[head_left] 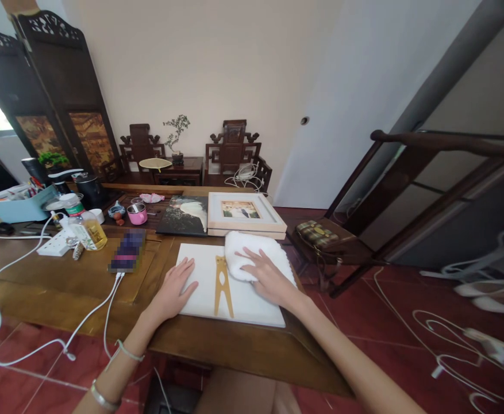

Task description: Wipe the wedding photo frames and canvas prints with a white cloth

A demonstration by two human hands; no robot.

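A white board or canvas (202, 299) lies flat at the table's front edge, with a golden-yellow clothespin shape (223, 290) on its surface. My left hand (177, 292) rests palm down across the board's left edge, its thumb and fingers apart. Over the board's upper right corner a white fluffy cloth (238, 267) is bunched up. On top of that cloth my right hand (269, 276) presses with spread, extended fingers, not wrapped around it. The cloth hides part of the board's upper right side.
Behind the board lie a white picture frame (273, 217) and a dark painting (172, 221). To the left are a phone (127, 251) with white cables, a bottle (92, 231), a pink cup (137, 214) and a blue organizer (27, 204). A wooden chair (355, 253) stands right.
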